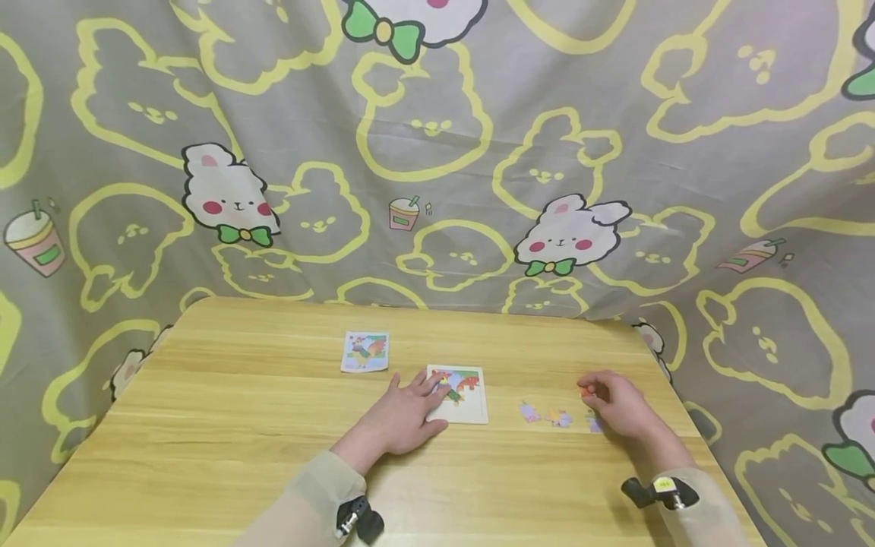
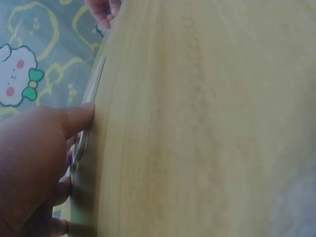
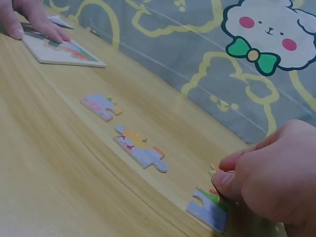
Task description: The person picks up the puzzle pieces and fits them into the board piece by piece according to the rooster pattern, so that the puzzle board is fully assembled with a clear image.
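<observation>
Any slackening where my right fingers point(image 3: 232, 159) pinch the orange jigsaw piece point(image 1: 584, 393) could drop it; left fingers point(image 1: 434, 399) lie apart.

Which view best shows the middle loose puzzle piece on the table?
Right wrist: the middle piece is close and unobstructed, its knobs distinct. Head shows it small, from above; left wrist doesn't show it.
</observation>
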`<state>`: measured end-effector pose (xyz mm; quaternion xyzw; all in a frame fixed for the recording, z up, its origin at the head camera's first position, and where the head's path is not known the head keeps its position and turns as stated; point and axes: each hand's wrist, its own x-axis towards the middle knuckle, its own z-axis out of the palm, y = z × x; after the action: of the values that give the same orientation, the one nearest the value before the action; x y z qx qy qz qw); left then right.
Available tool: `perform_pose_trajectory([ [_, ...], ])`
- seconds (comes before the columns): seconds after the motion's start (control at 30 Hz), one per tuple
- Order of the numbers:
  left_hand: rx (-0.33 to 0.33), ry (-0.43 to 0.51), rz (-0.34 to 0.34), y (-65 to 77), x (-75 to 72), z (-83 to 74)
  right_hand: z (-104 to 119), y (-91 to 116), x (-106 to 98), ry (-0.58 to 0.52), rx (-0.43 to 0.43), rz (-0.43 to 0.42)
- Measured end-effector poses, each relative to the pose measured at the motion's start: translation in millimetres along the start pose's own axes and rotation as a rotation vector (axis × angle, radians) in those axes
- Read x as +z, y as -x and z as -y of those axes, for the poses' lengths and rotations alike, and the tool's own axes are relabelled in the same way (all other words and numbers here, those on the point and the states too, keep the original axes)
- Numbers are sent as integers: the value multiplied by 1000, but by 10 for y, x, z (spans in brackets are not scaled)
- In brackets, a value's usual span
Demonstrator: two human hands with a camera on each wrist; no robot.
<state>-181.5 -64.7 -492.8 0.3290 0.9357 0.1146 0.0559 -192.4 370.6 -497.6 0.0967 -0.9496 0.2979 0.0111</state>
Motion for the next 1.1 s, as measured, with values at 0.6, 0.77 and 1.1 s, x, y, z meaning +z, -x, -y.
perform_pose_trajectory([
  [0.6,-15,-5,4,21,36,15,49,31,-1,30,-8,-3],
  [0.77,-8,-4,1,7,3,0,62,60,12,13,-40,-30],
  [1.1,-22,-2,8,14,10,-4,15,57,86,34,-106,-42],
])
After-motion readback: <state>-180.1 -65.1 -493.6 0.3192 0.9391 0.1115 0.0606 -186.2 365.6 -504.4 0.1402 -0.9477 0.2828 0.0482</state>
